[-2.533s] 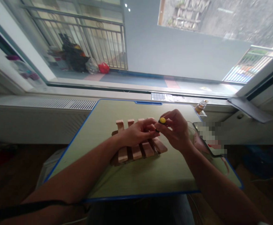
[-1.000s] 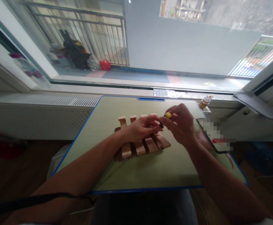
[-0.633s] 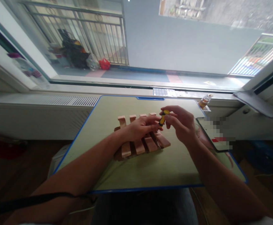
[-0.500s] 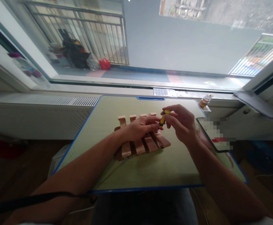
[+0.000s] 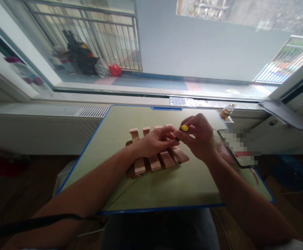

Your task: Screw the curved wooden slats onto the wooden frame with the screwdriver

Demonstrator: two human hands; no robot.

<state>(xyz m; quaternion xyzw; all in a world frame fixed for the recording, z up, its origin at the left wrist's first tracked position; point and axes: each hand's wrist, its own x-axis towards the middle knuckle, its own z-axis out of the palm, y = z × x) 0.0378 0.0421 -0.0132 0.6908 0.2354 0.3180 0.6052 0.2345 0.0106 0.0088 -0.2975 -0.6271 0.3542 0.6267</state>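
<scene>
A slatted wooden rack [image 5: 155, 160] lies flat in the middle of a green lap table with a blue rim [image 5: 151, 210]. My left hand [image 5: 154, 141] rests on the rack, its fingers pinched at the tip of a small tool. My right hand [image 5: 197, 137] is closed around a short screwdriver with a yellow and black handle [image 5: 183, 128], held over the rack's right end. The screwdriver's tip is hidden between the fingers of both hands.
A phone [image 5: 238, 149] lies at the table's right edge. A small amber bottle [image 5: 227, 111] stands on the sill behind it. A radiator grille [image 5: 70, 111] and a large window run along the far side.
My right hand has turned the screwdriver between its fingers, so the yellow cap now faces up. The left hand has stayed on the rack.
</scene>
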